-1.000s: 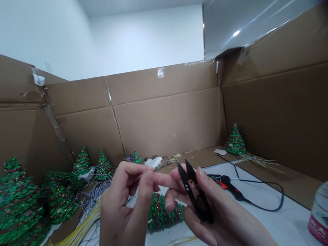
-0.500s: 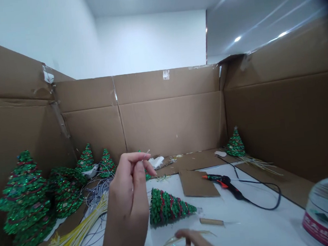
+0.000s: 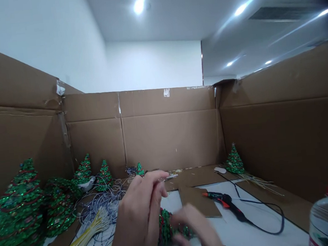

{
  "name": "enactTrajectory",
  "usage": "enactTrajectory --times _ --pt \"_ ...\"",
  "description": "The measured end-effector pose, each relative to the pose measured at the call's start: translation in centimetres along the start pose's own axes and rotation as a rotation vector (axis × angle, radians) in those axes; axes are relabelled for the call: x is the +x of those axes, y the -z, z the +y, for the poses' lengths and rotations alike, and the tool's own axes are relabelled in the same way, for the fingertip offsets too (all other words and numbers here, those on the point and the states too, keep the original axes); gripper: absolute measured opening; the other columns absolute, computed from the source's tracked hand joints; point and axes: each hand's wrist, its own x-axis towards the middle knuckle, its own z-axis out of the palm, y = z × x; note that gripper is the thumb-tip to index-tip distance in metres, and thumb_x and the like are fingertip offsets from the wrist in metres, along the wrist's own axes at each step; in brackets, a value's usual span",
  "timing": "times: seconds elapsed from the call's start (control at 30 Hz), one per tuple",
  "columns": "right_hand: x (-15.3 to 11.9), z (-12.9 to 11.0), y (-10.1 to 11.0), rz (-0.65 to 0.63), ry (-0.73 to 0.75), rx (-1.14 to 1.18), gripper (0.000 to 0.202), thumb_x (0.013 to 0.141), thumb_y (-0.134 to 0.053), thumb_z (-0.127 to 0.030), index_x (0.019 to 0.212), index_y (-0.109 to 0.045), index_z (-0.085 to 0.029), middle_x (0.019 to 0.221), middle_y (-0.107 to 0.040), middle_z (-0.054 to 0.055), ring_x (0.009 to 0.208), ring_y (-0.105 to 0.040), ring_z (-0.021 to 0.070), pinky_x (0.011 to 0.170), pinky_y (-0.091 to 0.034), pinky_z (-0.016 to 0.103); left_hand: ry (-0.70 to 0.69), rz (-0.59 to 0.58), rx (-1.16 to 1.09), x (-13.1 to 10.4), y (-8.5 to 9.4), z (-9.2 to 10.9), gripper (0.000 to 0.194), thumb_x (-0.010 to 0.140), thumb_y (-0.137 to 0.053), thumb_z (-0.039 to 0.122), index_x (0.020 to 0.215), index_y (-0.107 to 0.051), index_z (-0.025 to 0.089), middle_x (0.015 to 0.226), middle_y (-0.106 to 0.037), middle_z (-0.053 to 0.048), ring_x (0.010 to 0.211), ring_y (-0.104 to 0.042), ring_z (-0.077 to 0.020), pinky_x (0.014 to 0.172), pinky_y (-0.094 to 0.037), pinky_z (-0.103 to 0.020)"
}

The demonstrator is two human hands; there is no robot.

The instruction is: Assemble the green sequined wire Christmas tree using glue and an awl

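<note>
Right hand [image 3: 197, 228] by green tree [image 3: 164, 233]; cardboard wall [image 3: 171, 134] well beyond.

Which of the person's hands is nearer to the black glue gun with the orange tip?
The right hand: it is below and to the left of the glue gun in the picture, apart from it. The left hand is farther left.
</note>
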Motion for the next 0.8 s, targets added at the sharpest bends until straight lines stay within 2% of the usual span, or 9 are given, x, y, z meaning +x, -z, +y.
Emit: enactTrajectory --times 0.07,0.13,0.2,0.27,0.33,0.43,0.5,0.63,0.8 --pt "3.0 -1.6 2.1 0.266 -0.08 0.085 0.015 0.091 -0.042 -0.031 0.092 -0.054 -0.022 0.077 -0.06 0.003 0.068 -0.055 0.0146 0.062 -0.046 0.025 0.044 -0.007 -0.029 0.0 -0.3 0.1 0.016 0.089 -0.041 0.024 0.094 -0.057 0.025 0.075 -0.06 0.0 0.068 -0.055 -0.0155 0.062 -0.041 -0.026" --pt "4.8 -3.0 3.7 0.402 -0.084 0.123 0.012 0.089 -0.046 -0.03 0.095 -0.054 -0.023 0.077 -0.058 0.001 0.069 -0.054 0.0136 0.062 -0.045 0.023 0.088 0.014 -0.083 0.1 -0.8 0.3 0.014 0.088 -0.045 0.025 0.086 -0.058 0.024 0.073 -0.059 -0.001 0.067 -0.054 -0.0156 0.061 -0.04 -0.026" --pt "5.5 -3.8 4.1 0.475 -0.085 0.163 0.013 0.09 -0.046 -0.03 0.098 -0.054 -0.025 0.077 -0.058 0.0 0.071 -0.055 0.0136 0.062 -0.045 0.022 0.142 0.078 -0.208 0.2 -1.3 0.5 0.013 0.088 -0.047 0.026 0.081 -0.058 0.023 0.07 -0.058 0.0 0.065 -0.052 -0.0148 0.058 -0.038 -0.025" --pt "5.7 -3.7 3.5 0.471 -0.098 0.22 0.016 0.092 -0.041 -0.029 0.099 -0.054 -0.025 0.081 -0.059 0.0 0.077 -0.057 0.0138 0.067 -0.046 0.022 0.165 0.17 -0.449 0.4 -1.5 0.6 0.011 0.088 -0.048 0.027 0.082 -0.058 0.023 0.064 -0.056 0.001 0.06 -0.049 -0.0129 0.055 -0.036 -0.024" --pt "5.7 -3.2 2.5 0.358 -0.132 0.277 0.02 0.093 -0.037 -0.029 0.104 -0.054 -0.026 0.093 -0.061 0.002 0.09 -0.057 0.0147 0.077 -0.046 0.025 0.134 0.265 -0.775 0.7 -1.4 0.5 0.01 0.088 -0.048 0.027 0.084 -0.056 0.023 0.054 -0.049 0.003 0.054 -0.043 -0.0112 0.054 -0.036 -0.022" --pt "6.0 -2.2 1.3 0.066 -0.2 0.344 0.03 0.093 -0.037 -0.035 0.119 -0.049 -0.026 0.12 -0.056 0.005 0.113 -0.049 0.0183 0.095 -0.04 0.032 0.062 0.408 -1.231 1.2 -0.6 0.0 0.007 0.086 -0.049 0.025 0.082 -0.053 0.021 0.048 -0.036 0.006 0.051 -0.035 -0.0097 0.054 -0.037 -0.021" --pt "6.3 -1.7 1.0 -0.15 -0.25 0.405 0.037 0.093 -0.036 -0.041 0.125 -0.046 -0.026 0.124 -0.054 0.005 0.115 -0.048 0.0197 0.096 -0.039 0.035 0.04 0.506 -1.417 1.4 0.1 -0.4 0.004 0.084 -0.051 0.022 0.08 -0.05 0.019 0.048 -0.033 0.007 0.051 -0.034 -0.0088 0.053 -0.036 -0.019" --pt "6.7 -0.9 1.1 -0.494 -0.348 0.544 0.041 0.093 -0.03 -0.05 0.114 -0.056 -0.025 0.094 -0.065 0.003 0.087 -0.058 0.0163 0.079 -0.045 0.03 0.015 0.629 -1.492 1.6 0.9 -0.9 0.006 0.08 -0.051 0.019 0.077 -0.046 0.019 0.049 -0.034 0.007 0.051 -0.035 -0.0079 0.053 -0.036 -0.02" --pt "6.9 -0.6 1.1 -0.64 -0.435 0.794 0.058 0.089 -0.028 -0.059 0.075 -0.062 -0.014 0.06 -0.059 0.002 0.059 -0.052 0.0113 0.059 -0.039 0.024 -0.003 0.672 -1.349 1.8 0.5 -0.9 0.012 0.078 -0.051 0.02 0.069 -0.044 0.02 0.049 -0.03 0.006 0.052 -0.032 -0.0094 0.056 -0.037 -0.023"
